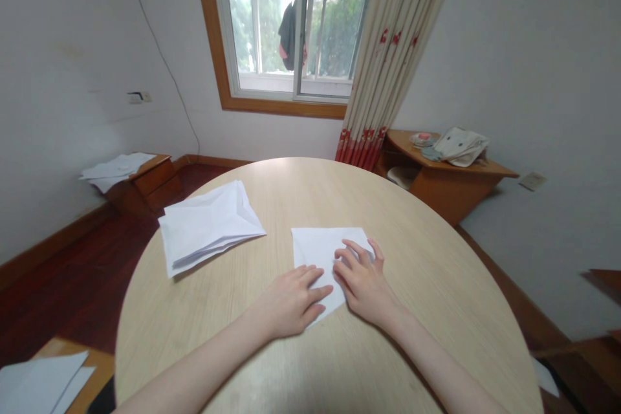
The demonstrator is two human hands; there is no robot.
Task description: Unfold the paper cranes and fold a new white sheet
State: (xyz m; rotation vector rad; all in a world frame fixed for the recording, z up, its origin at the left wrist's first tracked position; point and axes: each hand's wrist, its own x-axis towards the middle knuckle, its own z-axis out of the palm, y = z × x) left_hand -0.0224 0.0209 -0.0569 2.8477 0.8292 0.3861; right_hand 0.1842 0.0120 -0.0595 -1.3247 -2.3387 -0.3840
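Note:
A white sheet of paper point(313, 246) lies on the round wooden table point(310, 197) in front of me, partly covered by both hands. My left hand point(295, 301) rests over its near left part, with the fingers stretched out and slightly apart. On the right part of the sheet lies my right hand point(361, 278), its fingers bent and spread, fingertips touching the paper. Between the hands a strip of the sheet shows, narrowing toward me. To the left, a stack of white papers point(208, 223) with creased, uneven edges sits on the same table.
A wooden corner cabinet point(451, 174) with a pale bag point(460, 145) stands at the back right. More papers point(116, 167) lie on a low drawer unit at the left. Other white sheets point(43, 381) are at the lower left. Behind the table hangs a curtain point(398, 45) beside the window.

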